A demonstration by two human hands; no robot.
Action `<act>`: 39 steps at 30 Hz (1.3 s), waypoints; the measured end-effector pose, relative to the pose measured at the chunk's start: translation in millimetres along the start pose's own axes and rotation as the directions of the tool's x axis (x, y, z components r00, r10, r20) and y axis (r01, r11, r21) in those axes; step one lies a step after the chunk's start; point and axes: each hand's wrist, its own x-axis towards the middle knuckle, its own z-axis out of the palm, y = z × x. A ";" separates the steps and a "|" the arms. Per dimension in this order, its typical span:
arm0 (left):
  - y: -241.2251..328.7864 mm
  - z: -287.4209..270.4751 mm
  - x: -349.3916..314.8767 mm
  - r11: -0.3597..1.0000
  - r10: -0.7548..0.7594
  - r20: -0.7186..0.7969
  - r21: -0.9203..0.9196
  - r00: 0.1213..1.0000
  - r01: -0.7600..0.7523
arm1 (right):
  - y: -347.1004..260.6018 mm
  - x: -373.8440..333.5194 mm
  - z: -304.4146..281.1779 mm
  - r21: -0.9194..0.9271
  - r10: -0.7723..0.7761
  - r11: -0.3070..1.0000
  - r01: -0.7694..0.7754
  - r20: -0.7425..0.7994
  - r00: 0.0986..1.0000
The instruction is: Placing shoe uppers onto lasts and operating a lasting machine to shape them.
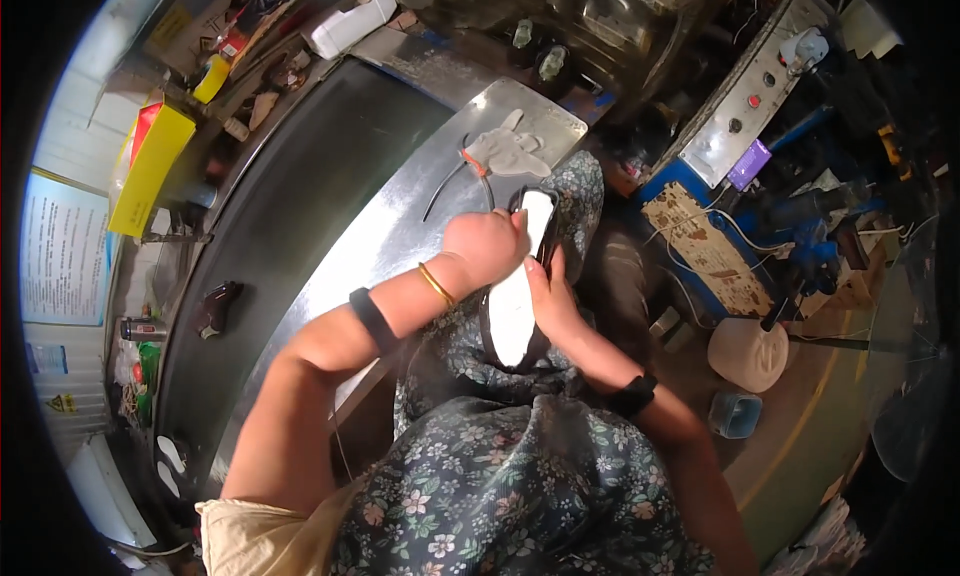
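Note:
A dark shoe upper on a last lies sole-up across my lap, its white insole (512,311) facing me. My right hand (553,296) grips the shoe's right side, thumb over the edge of the white face and fingers along the dark side. My left hand (485,248) is closed in a fist against the shoe's upper left edge. Whatever its fingers hold is hidden. Just beyond it, a thin dark curved tool (436,198) with an orange band lies on the metal table, beside a grey work glove (510,148).
The shiny metal table (375,221) borders a dark conveyor belt (290,156), on which a dark brown shoe (218,306) rests. At right stand a machine with a control panel (745,96), a white plastic jug (748,354) and a blue container (735,414). A yellow box (152,171) sits at left.

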 end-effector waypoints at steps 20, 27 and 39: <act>-7.4 68.3 -29.2 0.468 0.200 -0.075 -0.868 0.977 -0.162 | 26.4 -1.2 -28.9 0.219 0.069 0.974 -0.056 -0.055 0.996; -34.5 74.5 -3.2 -0.570 -0.119 0.057 -0.821 0.991 -0.022 | -20.2 2.9 2.8 0.259 -0.170 0.957 0.129 0.144 0.975; 24.6 35.7 -5.4 0.333 -0.186 -0.442 -0.869 0.878 -0.367 | -138.1 -66.7 -164.5 -0.011 -0.350 0.935 0.355 -0.204 0.914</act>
